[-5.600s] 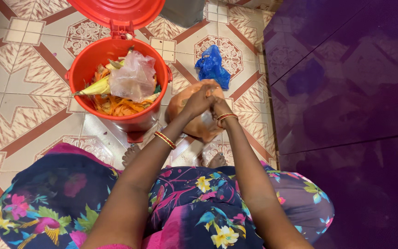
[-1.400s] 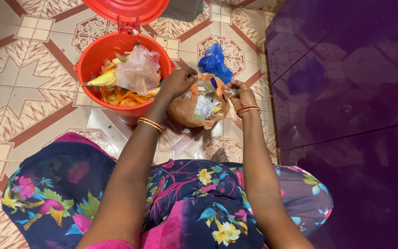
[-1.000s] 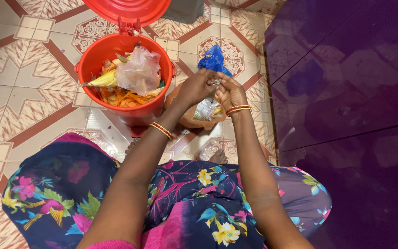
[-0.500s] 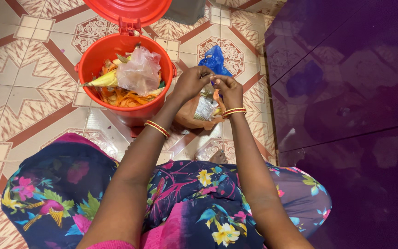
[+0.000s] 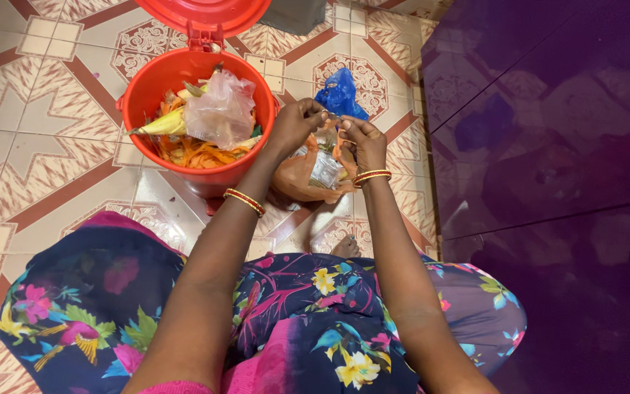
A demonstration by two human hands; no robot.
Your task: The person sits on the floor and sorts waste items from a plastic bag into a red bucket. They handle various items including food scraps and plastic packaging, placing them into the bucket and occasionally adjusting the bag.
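Observation:
A thin orange-brown plastic bag (image 5: 302, 177) full of scraps hangs in front of me, beside the red bin (image 5: 156, 79). My left hand (image 5: 294, 122) pinches the bag's top edge on the left. My right hand (image 5: 361, 140) pinches the same top edge on the right, fingertips almost touching the left hand's. Both wrists wear red and gold bangles. The bin holds orange peelings, a yellow husk and a crumpled clear plastic bag (image 5: 220, 109).
The bin's red lid (image 5: 202, 14) stands flipped open at the far side. A blue plastic bag (image 5: 339, 95) lies on the patterned tile floor (image 5: 30, 117) behind my hands. A dark purple glossy cabinet front (image 5: 548, 146) fills the right side. My flowered skirt covers the foreground.
My hands opened the bag wide, then closed in on its top. They now sit higher and closer together, pinching the gathered edge.

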